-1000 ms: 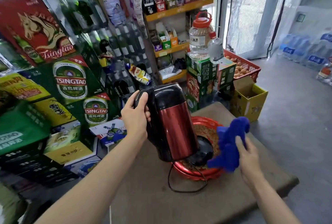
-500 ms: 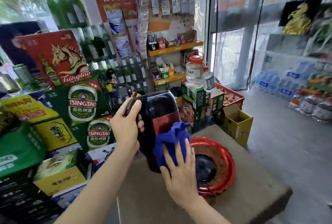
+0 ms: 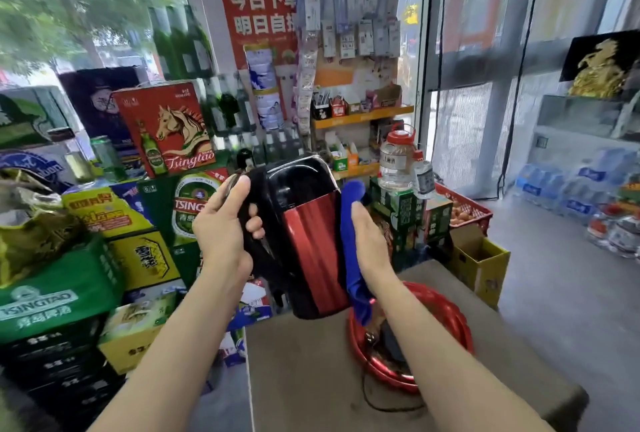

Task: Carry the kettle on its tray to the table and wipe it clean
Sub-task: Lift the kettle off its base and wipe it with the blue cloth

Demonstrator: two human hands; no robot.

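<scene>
A red kettle [image 3: 311, 251] with a black lid and black handle hangs tilted in the air above the table's far left edge. My left hand [image 3: 225, 224] is wrapped around its handle. Pressed flat against the kettle's right side is a blue cloth [image 3: 349, 241], held there by my right hand [image 3: 370, 241]. Below, on the brown table [image 3: 304, 379], sits a round red tray [image 3: 453, 321] with the kettle's black base [image 3: 391, 345] in it; a black cord [image 3: 377, 404] trails from it onto the table.
Stacked beer cartons [image 3: 86, 276] fill the left side down to the floor. Behind the table stand green boxes with a clear jar [image 3: 396, 161] on top, a red crate of eggs [image 3: 464, 213] and an open yellow carton [image 3: 481, 265]. Grey floor stretches to the right.
My right hand brought the blue cloth from beside the tray onto the kettle, then slid it round to the kettle's right side. The kettle has risen higher and my view has lifted.
</scene>
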